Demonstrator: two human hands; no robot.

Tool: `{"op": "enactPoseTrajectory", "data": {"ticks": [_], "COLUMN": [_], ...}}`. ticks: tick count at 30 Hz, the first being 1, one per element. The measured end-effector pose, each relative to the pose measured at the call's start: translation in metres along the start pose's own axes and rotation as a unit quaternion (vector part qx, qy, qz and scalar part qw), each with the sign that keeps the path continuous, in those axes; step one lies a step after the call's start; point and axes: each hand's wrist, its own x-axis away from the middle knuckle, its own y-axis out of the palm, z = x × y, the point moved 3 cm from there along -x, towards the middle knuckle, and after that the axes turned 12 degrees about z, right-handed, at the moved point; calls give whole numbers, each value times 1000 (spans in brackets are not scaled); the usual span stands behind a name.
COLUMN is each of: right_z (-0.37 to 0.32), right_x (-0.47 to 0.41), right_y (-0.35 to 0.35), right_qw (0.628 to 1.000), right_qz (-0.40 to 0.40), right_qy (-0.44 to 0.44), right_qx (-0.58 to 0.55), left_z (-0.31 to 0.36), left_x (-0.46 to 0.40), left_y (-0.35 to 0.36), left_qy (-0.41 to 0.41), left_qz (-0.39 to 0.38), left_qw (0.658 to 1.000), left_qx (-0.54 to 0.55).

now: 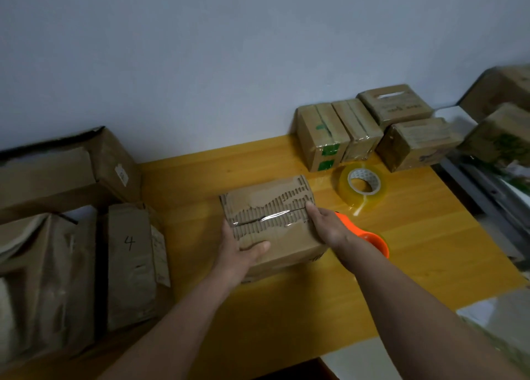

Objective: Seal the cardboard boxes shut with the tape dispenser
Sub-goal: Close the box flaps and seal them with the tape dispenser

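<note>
A small cardboard box [266, 197] with a torn, ribbed top stands in the middle of the yellow wooden table [415, 250]. A strip of clear tape [276, 216] lies along its top seam. My left hand [241, 250] grips the box's near left corner, thumb on top. My right hand [324, 224] rests at the box's right edge, with straight fingers pressing on the seam's end. The orange tape dispenser [372, 240] shows just behind my right wrist; my hand does not appear to hold it. A roll of clear tape [362, 187] lies flat beyond it.
Several small taped boxes [324, 138] stand at the back right against the wall. A tall box marked "4" [129, 265] and larger cartons [57, 179] crowd the left side. More boxes [502, 133], blurred, sit past the table's right edge.
</note>
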Motion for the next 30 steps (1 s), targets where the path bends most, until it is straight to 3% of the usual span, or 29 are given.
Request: {"op": "enactPoseTrajectory", "data": {"ticks": [3, 5, 6, 7, 9, 11, 12, 15, 19, 23, 26, 30], "right_z": [-3, -6, -10, -15, -18, -12, -9, -1, 8, 5, 5, 7], "right_x": [3, 13, 24, 37, 62, 69, 67, 53, 40, 36, 37, 38], "right_y": [0, -1, 4, 16, 49, 71, 70, 42, 20, 18, 11, 10], "right_qw": [996, 962, 925, 890, 825, 776, 769, 783, 817, 929, 948, 966], "right_qz": [37, 155, 201, 198, 104, 40, 38, 72, 140, 156, 181, 176], "right_qy": [40, -55, -162, -277, -432, -460, -453, -407, -313, -213, -204, -147], "right_qx": [69, 218, 280, 304, 350, 431, 450, 464, 463, 258, 166, 119], "left_z": [2, 1, 3, 6, 9, 5, 5, 7, 3, -5, -11, -12], "left_x": [-5, -6, -2, 3, 12, 12, 11, 11, 13, 20, 24, 20], "left_y": [-6, -14, -17, -18, -15, -12, -12, -10, -6, -6, -7, -11], "left_qy": [-20, -3, 61, 158, 306, 320, 314, 303, 244, 195, 177, 177], "left_qz": [-53, -10, 32, 66, 33, -23, -30, -23, -24, -34, -25, -31], "left_qw": [998, 985, 962, 923, 841, 802, 790, 782, 848, 923, 947, 951], "left_qx": [-42, -171, -263, -343, -445, -504, -526, -544, -469, -331, -267, -251]}}
